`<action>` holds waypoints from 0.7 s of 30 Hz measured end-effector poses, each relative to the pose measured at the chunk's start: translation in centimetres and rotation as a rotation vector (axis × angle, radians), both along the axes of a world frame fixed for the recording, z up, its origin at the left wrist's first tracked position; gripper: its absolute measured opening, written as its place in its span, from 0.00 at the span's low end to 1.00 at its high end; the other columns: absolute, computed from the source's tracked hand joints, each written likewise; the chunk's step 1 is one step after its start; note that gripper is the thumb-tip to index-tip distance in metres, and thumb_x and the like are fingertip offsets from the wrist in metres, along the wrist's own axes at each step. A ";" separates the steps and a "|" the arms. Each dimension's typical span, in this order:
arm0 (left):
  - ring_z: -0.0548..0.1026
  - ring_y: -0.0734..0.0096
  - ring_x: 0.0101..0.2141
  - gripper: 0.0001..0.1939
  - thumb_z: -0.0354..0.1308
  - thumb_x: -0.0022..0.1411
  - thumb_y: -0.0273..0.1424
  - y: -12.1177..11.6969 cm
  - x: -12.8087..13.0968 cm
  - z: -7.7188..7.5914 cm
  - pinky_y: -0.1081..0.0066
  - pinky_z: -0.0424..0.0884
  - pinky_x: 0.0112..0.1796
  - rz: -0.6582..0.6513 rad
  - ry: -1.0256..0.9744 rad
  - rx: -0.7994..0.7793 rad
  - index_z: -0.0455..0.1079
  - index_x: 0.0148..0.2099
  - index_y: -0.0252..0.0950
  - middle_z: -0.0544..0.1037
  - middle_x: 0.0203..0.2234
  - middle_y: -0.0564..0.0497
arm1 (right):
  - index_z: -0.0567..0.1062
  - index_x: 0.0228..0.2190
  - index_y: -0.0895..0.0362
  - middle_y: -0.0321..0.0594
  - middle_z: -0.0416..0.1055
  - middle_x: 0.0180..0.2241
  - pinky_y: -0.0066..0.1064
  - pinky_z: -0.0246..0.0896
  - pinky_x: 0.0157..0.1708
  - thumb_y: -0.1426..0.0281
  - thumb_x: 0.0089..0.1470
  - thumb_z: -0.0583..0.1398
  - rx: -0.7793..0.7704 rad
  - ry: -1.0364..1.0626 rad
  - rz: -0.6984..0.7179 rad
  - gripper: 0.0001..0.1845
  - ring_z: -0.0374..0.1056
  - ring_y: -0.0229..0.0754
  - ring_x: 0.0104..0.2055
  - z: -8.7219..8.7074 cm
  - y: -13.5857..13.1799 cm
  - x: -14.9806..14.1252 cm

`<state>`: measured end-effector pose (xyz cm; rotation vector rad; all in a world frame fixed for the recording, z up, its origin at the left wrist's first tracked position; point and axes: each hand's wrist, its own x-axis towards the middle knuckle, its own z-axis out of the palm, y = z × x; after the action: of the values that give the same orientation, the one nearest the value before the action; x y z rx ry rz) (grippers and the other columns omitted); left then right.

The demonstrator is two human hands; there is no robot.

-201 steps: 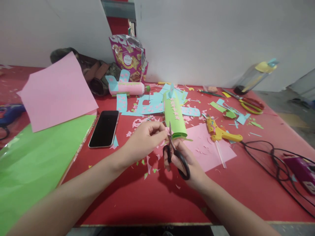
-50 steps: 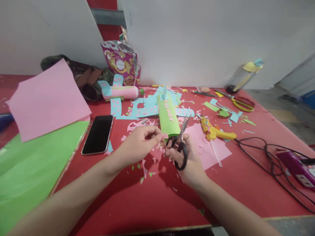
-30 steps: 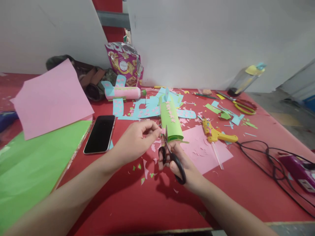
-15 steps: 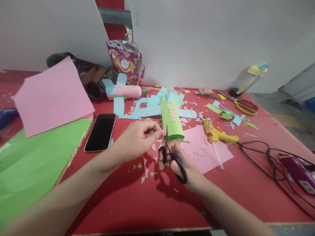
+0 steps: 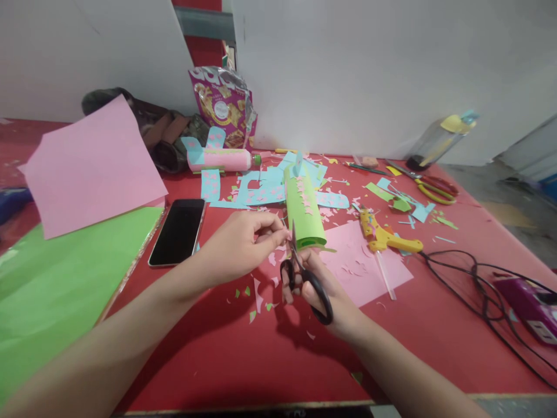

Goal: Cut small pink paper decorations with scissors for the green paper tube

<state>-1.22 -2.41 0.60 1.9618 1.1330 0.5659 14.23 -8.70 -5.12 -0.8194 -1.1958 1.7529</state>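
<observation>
Between thumb and fingertips, my left hand (image 5: 256, 239) pinches a tiny piece of pink paper (image 5: 288, 234). My right hand (image 5: 319, 284) has its fingers through the handles of black-handled scissors (image 5: 321, 293). The blades point up and away, right beside the pink piece; whether they touch it I cannot make out. Just beyond lies a green paper-wrapped tube (image 5: 305, 217) with a row of small pink shapes along its top. It rests by light blue paper pieces (image 5: 267, 188) dotted with pink. Pink and green scraps (image 5: 259, 296) are scattered under my hands.
At left are a phone (image 5: 177, 232), pink sheets (image 5: 93, 168) and green paper (image 5: 65, 290). A pink-wrapped bottle (image 5: 224, 160) lies before a snack bag (image 5: 224, 107). To the right are a yellow glue gun (image 5: 380, 233), a pink sheet (image 5: 361, 273), larger scissors (image 5: 435, 188) and a cable (image 5: 474, 284).
Both hands stay in nearly the same place. The scissor blades have shifted slightly at the pink piece, and the view has tilted a little.
</observation>
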 end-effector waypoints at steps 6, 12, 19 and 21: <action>0.61 0.80 0.20 0.13 0.48 0.56 0.34 0.0 -0.1 0.0 0.79 0.57 0.23 -0.005 0.038 0.012 0.64 0.24 0.33 0.66 0.17 0.56 | 0.55 0.27 0.53 0.30 0.56 0.25 0.28 0.56 0.25 0.54 0.44 0.58 -0.005 0.027 0.003 0.21 0.58 0.31 0.23 -0.1 0.1 0.0; 0.58 0.80 0.19 0.13 0.48 0.55 0.35 0.2 -0.3 -0.1 0.78 0.55 0.20 -0.005 0.072 0.027 0.63 0.24 0.33 0.61 0.15 0.57 | 0.55 0.26 0.53 0.28 0.55 0.23 0.27 0.54 0.23 0.53 0.43 0.59 -0.032 0.000 -0.011 0.21 0.56 0.30 0.21 0.2 0.1 -0.1; 0.56 0.80 0.18 0.13 0.47 0.55 0.35 0.2 -0.3 0.0 0.78 0.54 0.20 -0.017 0.072 -0.015 0.61 0.22 0.34 0.58 0.15 0.57 | 0.54 0.26 0.53 0.28 0.55 0.23 0.26 0.54 0.21 0.54 0.44 0.59 -0.055 0.005 0.000 0.21 0.57 0.29 0.20 0.2 0.0 -0.1; 0.56 0.80 0.18 0.13 0.47 0.55 0.34 0.2 -0.4 0.0 0.78 0.53 0.20 -0.022 0.062 -0.026 0.60 0.22 0.34 0.57 0.15 0.57 | 0.54 0.26 0.53 0.28 0.56 0.23 0.26 0.55 0.20 0.54 0.43 0.59 -0.062 0.000 0.001 0.21 0.56 0.29 0.19 0.3 0.0 -0.1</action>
<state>-1.58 -2.18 0.64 1.9790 1.1493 0.4793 14.13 -8.72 -4.85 -0.8552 -1.1478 1.7982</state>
